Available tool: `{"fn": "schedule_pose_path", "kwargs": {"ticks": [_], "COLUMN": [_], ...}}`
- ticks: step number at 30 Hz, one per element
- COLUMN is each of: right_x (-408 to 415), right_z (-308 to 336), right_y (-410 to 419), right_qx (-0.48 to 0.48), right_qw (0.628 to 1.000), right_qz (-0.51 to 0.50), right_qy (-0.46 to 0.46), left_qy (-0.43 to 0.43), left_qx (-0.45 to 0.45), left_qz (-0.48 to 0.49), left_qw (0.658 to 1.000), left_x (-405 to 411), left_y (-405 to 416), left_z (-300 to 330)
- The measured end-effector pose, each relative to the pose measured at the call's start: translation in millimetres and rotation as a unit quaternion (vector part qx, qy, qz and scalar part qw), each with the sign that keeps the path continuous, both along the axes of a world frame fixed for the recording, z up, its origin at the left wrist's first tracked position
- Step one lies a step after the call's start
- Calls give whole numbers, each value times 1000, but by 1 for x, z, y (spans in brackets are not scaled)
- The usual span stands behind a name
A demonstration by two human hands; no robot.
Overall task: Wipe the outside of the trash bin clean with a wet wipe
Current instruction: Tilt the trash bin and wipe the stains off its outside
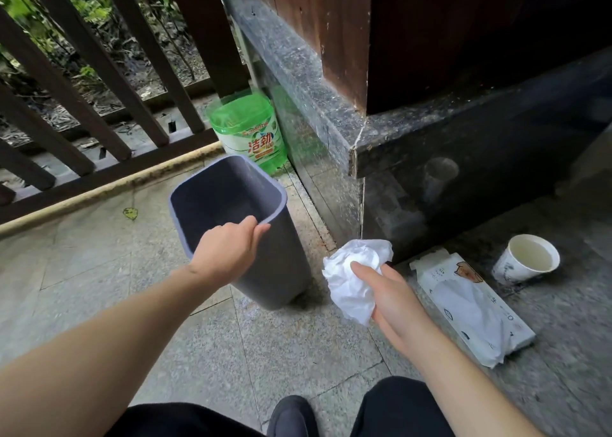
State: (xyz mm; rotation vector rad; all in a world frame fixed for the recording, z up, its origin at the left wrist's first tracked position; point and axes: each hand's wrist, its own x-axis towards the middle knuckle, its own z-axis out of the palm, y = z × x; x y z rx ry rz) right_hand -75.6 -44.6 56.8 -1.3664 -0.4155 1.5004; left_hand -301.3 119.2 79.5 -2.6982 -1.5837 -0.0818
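**Now gripping the bin's rim, wipe held alongside**

Outdoors on a stone-tiled floor (99,271), a grey trash bin (265,264) stands tilted, its open mouth leaning toward the wooden railing (109,82) and its base near the person's feet. The left hand (228,251) is closed over the near edge of the rim, fingers hooked inside and thumb lying along the top. No liner or rubbish shows inside.

Just to the right of the bin, and apart from its wall, the right hand (394,301) holds a crumpled white wet wipe (354,281), pinched between thumb and fingers with the bulk of the tissue bunched above and to the left of the palm.

A soft pack of wipes (473,314) lies flat on the darker stone step (563,370) to the right, its top torn open. Beyond it stands a paper cup (526,258) with pale liquid inside. Behind the bin, against the polished stone ledge (298,72), sits a green plastic bottle (248,132) with a red-lettered label. A black shoe (291,416) and dark trousers show at the bottom edge.
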Motion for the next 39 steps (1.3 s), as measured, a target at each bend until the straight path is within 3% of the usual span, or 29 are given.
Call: {"fn": "schedule_pose_path", "kwargs": {"ticks": [6,14,20,28,33,39], "right_x": [-14,-20,-18,-17,-18,-55], "right_z": [9,17,17,43,47,50], "right_y": [2,1,-5,-9,-10,12], "right_qx": [-25,-29,17,122,117,90], "right_qw": [998,995,991,932,916,905], "right_qz": [-42,-87,-116,-178,-217,-222], "right_qy": [33,32,58,290,316,352], "left_qy": [-82,-118,-148,-211,-269,-308], "left_qx": [-21,-75,-108,-153,-195,-172], "left_qz": [47,64,139,223,254,303], "left_qw": [995,988,973,939,908,885], "left_x": [-9,-27,-25,-3,-6,-44], "left_y": [-5,-18,-30,-51,-63,-81], "left_z": [32,44,52,49,44,61]}}
